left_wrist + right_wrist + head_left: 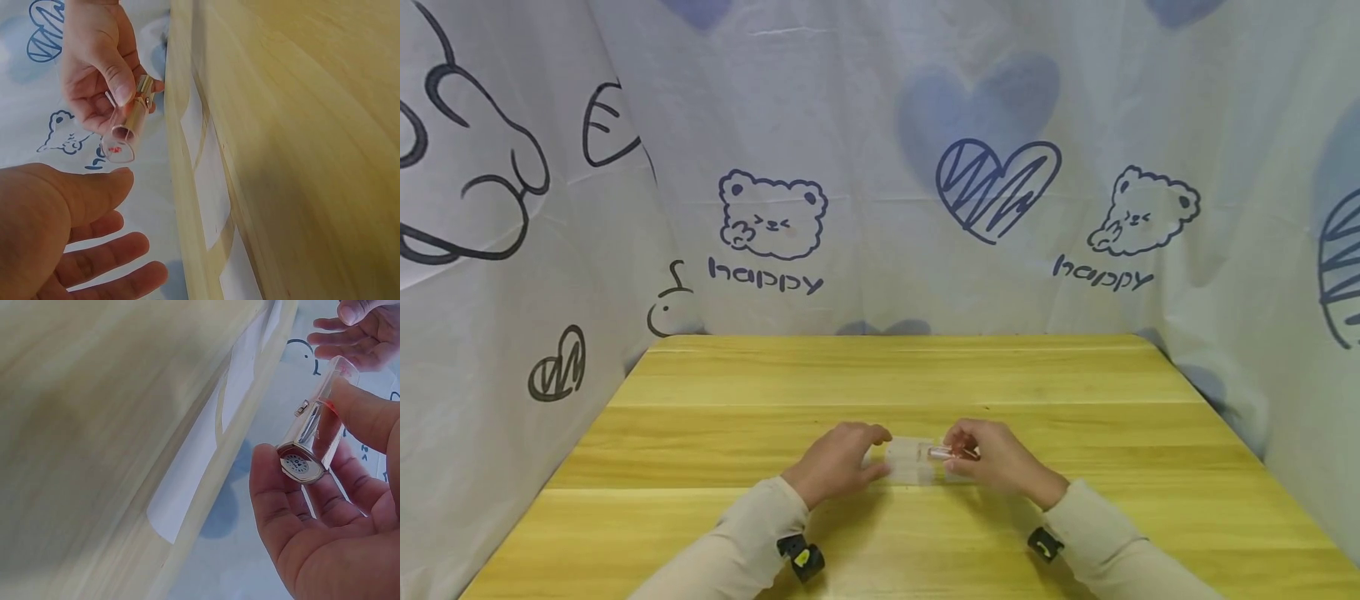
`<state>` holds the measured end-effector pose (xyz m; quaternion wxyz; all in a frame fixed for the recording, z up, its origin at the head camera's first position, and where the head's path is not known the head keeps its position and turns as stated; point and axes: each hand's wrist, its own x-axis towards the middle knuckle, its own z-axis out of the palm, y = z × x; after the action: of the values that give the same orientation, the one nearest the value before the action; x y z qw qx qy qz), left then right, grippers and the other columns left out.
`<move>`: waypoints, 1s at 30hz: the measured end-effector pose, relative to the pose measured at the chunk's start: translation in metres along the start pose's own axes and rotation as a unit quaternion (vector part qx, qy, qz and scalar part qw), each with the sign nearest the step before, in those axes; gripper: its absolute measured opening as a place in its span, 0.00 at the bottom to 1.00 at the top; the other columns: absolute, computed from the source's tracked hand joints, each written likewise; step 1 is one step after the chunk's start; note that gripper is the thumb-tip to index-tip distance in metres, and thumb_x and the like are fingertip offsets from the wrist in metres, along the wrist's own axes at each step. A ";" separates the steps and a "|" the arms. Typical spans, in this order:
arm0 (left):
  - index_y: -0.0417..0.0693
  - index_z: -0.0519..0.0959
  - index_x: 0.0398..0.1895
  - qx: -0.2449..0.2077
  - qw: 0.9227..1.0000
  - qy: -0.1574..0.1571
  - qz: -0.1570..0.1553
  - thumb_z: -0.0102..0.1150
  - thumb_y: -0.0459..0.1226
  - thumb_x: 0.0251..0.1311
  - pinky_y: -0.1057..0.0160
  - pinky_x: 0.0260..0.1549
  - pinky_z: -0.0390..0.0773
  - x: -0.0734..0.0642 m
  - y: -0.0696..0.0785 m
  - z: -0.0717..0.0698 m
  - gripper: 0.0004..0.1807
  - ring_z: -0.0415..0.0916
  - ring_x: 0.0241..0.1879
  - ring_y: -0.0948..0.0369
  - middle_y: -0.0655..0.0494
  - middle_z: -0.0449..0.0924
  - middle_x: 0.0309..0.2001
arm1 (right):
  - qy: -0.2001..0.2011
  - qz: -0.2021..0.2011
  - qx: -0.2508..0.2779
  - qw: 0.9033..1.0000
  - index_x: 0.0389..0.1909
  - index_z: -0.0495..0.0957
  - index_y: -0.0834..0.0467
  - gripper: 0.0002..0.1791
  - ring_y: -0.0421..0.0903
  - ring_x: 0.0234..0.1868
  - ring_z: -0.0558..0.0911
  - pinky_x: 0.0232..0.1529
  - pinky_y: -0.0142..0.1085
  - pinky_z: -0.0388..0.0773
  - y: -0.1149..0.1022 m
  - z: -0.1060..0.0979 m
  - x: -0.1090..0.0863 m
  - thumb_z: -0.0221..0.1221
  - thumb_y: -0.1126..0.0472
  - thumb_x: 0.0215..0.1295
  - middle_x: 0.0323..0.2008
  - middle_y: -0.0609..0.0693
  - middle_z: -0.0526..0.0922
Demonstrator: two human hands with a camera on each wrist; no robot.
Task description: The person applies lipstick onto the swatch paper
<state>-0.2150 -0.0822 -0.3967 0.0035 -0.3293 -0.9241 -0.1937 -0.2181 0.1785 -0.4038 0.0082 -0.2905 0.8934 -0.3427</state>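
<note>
My right hand [992,458] pinches a lipstick [312,428] between its thumb and fingers. Its case has a shiny rose-gold, many-sided body and a clear cap end [119,147] with a bit of red in it. A round label [297,464] reading "04" shows on its base in the right wrist view. The clear end points toward my left hand [838,462], which stays just to the left with fingers apart and nothing held. In the left wrist view that hand [75,231] is near the clear end, with a small gap between them.
White flat pieces [187,487], seemingly paper, lie on the wooden table [880,375]; between the hands they look like a pale patch [906,462]. Behind and beside the table hangs a white curtain [880,167] printed with hearts and bears.
</note>
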 end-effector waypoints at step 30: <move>0.39 0.79 0.51 -0.001 0.999 0.001 0.034 0.67 0.40 0.59 0.59 0.42 0.79 0.008 0.012 0.004 0.20 0.80 0.44 0.55 0.49 0.83 0.45 | -0.001 -0.019 0.006 1.000 0.35 0.77 0.57 0.09 0.38 0.28 0.75 0.27 0.31 0.73 -0.012 0.011 0.010 0.68 0.63 0.58 0.27 0.41 0.77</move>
<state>-0.2132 -0.0676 -0.3948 0.0110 -0.3601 -0.9123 -0.1947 -0.2186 0.1594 -0.4032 0.0044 -0.3080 0.8857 -0.3473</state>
